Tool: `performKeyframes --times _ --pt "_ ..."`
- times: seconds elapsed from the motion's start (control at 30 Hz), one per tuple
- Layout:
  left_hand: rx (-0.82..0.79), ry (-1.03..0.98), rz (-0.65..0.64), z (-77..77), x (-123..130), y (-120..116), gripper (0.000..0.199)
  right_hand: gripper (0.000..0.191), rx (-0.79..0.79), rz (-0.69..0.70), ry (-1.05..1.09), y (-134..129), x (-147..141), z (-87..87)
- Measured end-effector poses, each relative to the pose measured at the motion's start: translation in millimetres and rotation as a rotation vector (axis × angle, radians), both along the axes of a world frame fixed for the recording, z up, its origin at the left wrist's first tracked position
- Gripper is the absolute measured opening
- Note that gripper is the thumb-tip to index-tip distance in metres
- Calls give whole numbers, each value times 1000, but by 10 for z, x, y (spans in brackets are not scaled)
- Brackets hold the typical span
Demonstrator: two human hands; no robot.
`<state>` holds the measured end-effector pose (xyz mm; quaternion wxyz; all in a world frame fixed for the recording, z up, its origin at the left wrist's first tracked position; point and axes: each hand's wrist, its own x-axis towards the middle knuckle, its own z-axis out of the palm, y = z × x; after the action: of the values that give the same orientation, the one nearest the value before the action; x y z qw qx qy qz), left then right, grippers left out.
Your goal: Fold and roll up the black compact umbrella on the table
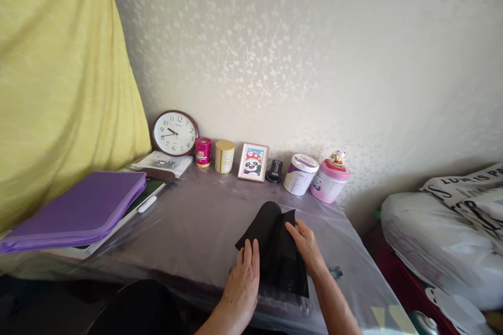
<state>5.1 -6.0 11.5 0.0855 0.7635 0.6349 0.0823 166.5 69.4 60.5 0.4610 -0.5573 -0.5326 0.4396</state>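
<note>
A thin black sheet (pixel 271 246), limp and partly curled over, lies near the front edge of the table; I cannot tell whether it is cloth or plastic. My left hand (pixel 243 277) rests against its left side with the fingers stretched out. On the other side, my right hand (pixel 304 241) pinches the sheet's upper right edge between thumb and fingers, lifting that part a little. A small dark crumpled piece (pixel 336 272) lies just right of my right forearm.
Along the wall stand a clock (pixel 175 133), a pink tin (pixel 203 152), a yellow-lidded canister (pixel 225 157), a framed panda picture (pixel 253 163), a black stand (pixel 274 171) and two tubs (pixel 301 175). A purple folder (pixel 82 207) lies left. Bagged bedding (pixel 428 230) sits right of the table.
</note>
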Motion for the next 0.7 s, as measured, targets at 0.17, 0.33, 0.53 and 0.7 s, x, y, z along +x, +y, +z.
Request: performKeyframes --times 0.17,0.33,0.53,0.7 --pt "13 -12 2 -71 10 15 93 44 4 32 178 187 -294 115" --pt "-38 -44 32 -33 -14 36 93 39 14 83 273 333 -515 42" --pt "-29 -60 7 -53 -60 54 87 35 -4 101 139 472 -650 -137" --pt "31 -129 7 -93 -126 38 77 39 -12 63 -172 625 -631 -252"
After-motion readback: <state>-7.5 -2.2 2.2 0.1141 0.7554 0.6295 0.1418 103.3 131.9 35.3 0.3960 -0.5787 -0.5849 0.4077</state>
